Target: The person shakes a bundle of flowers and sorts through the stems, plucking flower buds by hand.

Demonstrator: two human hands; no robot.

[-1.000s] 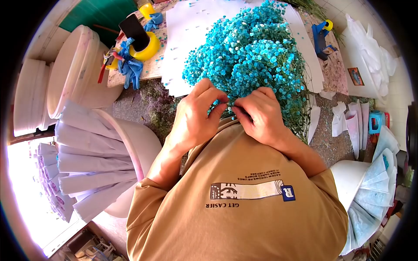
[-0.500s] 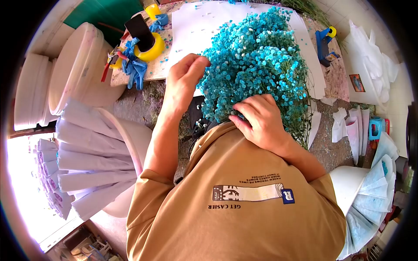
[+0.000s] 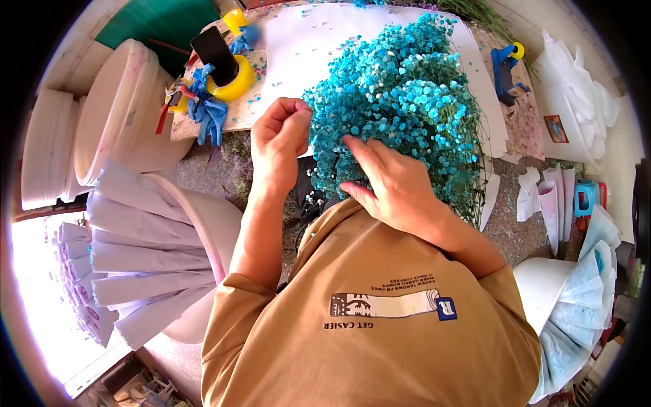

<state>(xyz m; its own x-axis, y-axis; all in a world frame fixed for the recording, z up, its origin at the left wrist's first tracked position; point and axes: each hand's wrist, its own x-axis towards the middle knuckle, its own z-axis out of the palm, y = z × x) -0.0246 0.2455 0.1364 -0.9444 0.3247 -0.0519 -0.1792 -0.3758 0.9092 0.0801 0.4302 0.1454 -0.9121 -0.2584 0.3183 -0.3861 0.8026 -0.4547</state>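
Observation:
A large bunch of blue-dyed baby's breath (image 3: 400, 88) lies over the near edge of the table, its green stems toward the right. At the bunch's left edge is my left hand (image 3: 281, 139), closed with thumb and forefinger pinched together. Whatever that pinch holds is too small to make out. My right hand (image 3: 401, 186) rests against the near side of the blossoms, forefinger and thumb stretched out and apart. Nothing shows in its grasp.
White paper (image 3: 295, 41) covers part of the table. Left of it are a phone (image 3: 215, 54), yellow tape (image 3: 234, 80), blue gloves (image 3: 209, 112) and red-handled cutters (image 3: 165, 112). A blue tape dispenser (image 3: 502, 71) stands right. Buckets with wrapped sleeves (image 3: 146, 241) flank me.
My right hand has moved up and left onto the blossoms, and its fingers have straightened. My left hand has shifted slightly down and left, still pinched.

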